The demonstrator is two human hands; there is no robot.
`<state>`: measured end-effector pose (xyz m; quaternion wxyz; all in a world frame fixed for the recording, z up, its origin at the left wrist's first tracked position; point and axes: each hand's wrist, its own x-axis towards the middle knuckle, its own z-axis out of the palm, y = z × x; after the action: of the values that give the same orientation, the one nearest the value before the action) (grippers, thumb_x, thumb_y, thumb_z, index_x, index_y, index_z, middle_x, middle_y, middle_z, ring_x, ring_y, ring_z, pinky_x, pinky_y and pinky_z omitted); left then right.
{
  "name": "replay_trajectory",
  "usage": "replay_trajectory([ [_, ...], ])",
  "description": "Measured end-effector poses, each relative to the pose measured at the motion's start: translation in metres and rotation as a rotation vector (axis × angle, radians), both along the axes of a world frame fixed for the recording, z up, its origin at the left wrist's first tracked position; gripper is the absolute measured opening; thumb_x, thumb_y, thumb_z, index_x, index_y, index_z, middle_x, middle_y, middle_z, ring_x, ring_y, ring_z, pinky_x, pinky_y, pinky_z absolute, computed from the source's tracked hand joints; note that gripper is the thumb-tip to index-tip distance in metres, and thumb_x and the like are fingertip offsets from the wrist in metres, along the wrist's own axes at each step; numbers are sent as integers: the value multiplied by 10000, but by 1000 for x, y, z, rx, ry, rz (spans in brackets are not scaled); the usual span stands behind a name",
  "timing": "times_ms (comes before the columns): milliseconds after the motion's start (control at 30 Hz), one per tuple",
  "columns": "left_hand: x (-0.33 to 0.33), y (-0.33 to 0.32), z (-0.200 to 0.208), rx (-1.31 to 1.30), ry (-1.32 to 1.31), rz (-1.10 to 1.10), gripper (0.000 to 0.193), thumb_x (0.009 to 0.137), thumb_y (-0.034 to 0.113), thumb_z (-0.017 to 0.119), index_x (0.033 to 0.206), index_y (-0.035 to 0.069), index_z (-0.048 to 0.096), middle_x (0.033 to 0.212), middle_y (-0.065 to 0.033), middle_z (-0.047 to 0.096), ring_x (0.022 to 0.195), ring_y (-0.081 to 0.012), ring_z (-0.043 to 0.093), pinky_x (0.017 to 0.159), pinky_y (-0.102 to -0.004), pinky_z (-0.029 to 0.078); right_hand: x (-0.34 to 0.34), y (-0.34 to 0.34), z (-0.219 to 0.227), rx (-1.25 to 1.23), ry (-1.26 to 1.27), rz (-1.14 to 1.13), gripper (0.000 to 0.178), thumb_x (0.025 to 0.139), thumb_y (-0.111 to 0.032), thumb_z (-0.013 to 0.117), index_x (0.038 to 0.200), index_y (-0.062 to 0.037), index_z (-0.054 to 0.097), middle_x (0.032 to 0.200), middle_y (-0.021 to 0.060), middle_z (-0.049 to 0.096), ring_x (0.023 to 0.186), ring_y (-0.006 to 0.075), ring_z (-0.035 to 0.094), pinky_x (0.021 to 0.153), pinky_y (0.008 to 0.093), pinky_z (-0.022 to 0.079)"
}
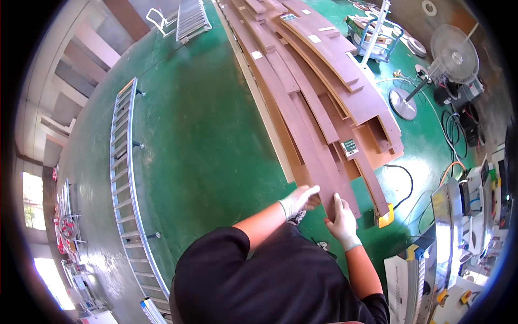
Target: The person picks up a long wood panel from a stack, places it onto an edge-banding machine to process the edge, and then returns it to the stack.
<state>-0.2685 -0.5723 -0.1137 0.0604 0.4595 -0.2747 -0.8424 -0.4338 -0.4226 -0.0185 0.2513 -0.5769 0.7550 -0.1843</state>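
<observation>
A long brown board (318,162) reaches toward me from a stack of similar brown boards (345,59), its near end between my hands. At the left edge of that end is my left hand (300,200), in a pale glove, with its fingers bent around the edge; some fingertips are hidden. My right hand (343,222), gloved too, grips the right side of the end, fingers along the top face and thumb toward the near edge. A small dark-green and white label card (349,148) lies on the boards just beyond my right hand.
A metal roller conveyor (125,178) runs along the green floor on the left. To the right stand a pedestal fan (454,56), a blue cart (377,46) and machines (448,216) with cables. A yellow block (385,216) sits at another board's end.
</observation>
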Motion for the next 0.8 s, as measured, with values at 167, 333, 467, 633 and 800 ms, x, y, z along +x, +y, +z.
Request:
replay_trajectory([
  [167, 18, -123, -23, -109, -36, 497, 575, 960, 409, 727, 1404, 76, 576, 1420, -164, 626, 1322, -336, 573, 1153, -522, 415, 10, 95, 28, 56, -38, -81, 967, 671, -128, 810, 1540, 2, 405, 1330, 268, 598, 1168, 439, 634, 965, 459, 554],
  [333, 16, -204, 11, -107, 287, 684, 736, 900, 404, 796, 1485, 55, 517, 1494, -120, 568, 1413, -308, 455, 1227, -453, 311, 21, 230, 71, 198, 41, -240, 895, 631, -95, 758, 1470, 29, 473, 1295, 257, 624, 1125, 452, 637, 964, 497, 539],
  [467, 16, -201, 31, -253, 227, 665, 574, 956, 284, 727, 1455, 69, 543, 1468, -89, 588, 1360, -318, 509, 1198, -480, 354, 30, 296, 92, 156, 199, -406, 856, 608, -41, 697, 1445, -12, 522, 1275, 211, 635, 1167, 407, 600, 1019, 501, 461],
  [633, 23, -102, 77, -159, 290, 494, 330, 1023, 370, 654, 1236, 118, 663, 1138, -24, 702, 1042, -213, 640, 950, -432, 521, 22, 364, 113, 181, 392, -747, 711, 709, 54, 626, 1406, -72, 571, 1226, 177, 633, 1191, 421, 555, 1060, 513, 426],
  [800, -2, 12, 159, -286, 348, 144, 395, 1028, 487, 647, 1203, 133, 675, 1086, -3, 725, 905, -155, 658, 752, -309, 535, 70, 497, 137, 205, 527, -1068, 552, 732, 92, 607, 1254, -87, 624, 1199, 145, 632, 1254, 411, 537, 1172, 527, 371],
])
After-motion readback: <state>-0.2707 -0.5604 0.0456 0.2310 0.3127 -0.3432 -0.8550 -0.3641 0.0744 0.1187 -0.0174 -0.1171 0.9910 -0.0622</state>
